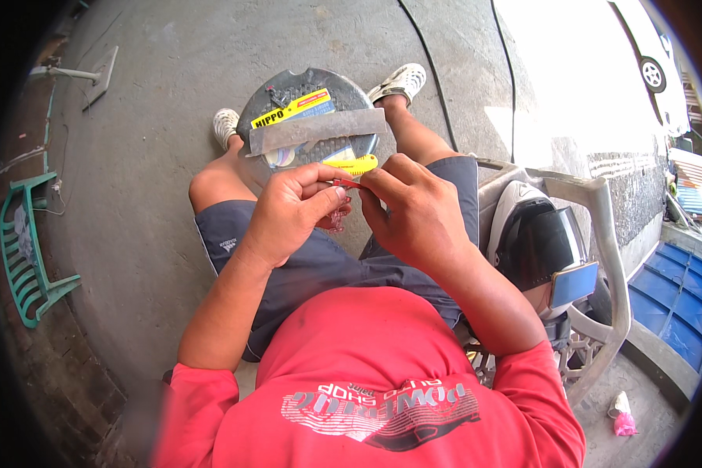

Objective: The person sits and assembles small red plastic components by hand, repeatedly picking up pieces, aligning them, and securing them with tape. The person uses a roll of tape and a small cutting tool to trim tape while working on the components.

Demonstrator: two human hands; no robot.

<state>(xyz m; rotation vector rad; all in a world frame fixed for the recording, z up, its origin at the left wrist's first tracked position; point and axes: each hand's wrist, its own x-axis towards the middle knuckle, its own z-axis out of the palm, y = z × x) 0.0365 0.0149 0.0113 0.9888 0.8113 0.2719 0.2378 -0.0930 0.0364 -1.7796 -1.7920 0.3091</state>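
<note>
Pinching a small red piece (346, 184) between the fingertips of my left hand (292, 209) and my right hand (413, 209), both closed on it above my lap; what it is I cannot tell. Just beyond it a yellow utility knife (352, 164) and a grey metal strip (317, 129) lie on a round dark stool (288, 84) between my knees

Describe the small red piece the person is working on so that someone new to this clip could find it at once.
Start at the round dark stool top between the seated person's knees. Just below it, the left hand and right hand meet. The small red piece is pinched between their fingers, thin and red, unlike the yellow strip and grey metal strip above it.
</note>
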